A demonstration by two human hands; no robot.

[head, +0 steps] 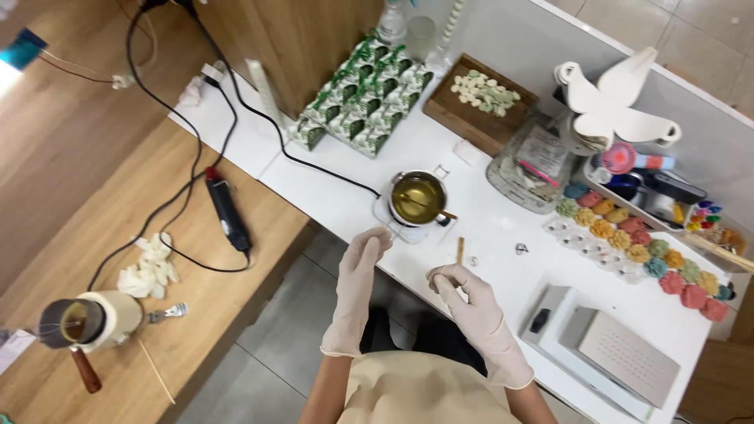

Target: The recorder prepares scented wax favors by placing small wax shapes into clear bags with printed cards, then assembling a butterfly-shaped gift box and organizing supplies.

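**Gloved hands beside the small pot of yellow liquid**

Both hands wore thin white gloves and were held over the near edge of the white table (503, 235). The left hand (360, 275) reached forward with the fingers almost straight, and its fingertips seemed to pinch something very thin; I cannot tell what it was. The right hand (463, 294) was loosely curled, thumb and forefinger closed together on a small object too tiny to name.

Just beyond the left fingertips stood a small metal pot (418, 198), filled with clear yellow-brown liquid, probably melted wax, with a thin stick resting in it. A short wooden stick (460, 250) lay on the table just ahead of the right hand.

In my judgement the risk was in this closeness: a sleeve or fingertip touching the pot could tip it, and the liquid could spill on the table or on the glove.

Far ahead of the right hand, a wooden tray (479, 102) held pale small pieces. To the right of that hand, a clear tray (597, 250) carried coloured flower shapes. Far to the left of the left hand, a cream pot (86, 320) with a wooden handle held dark liquid.
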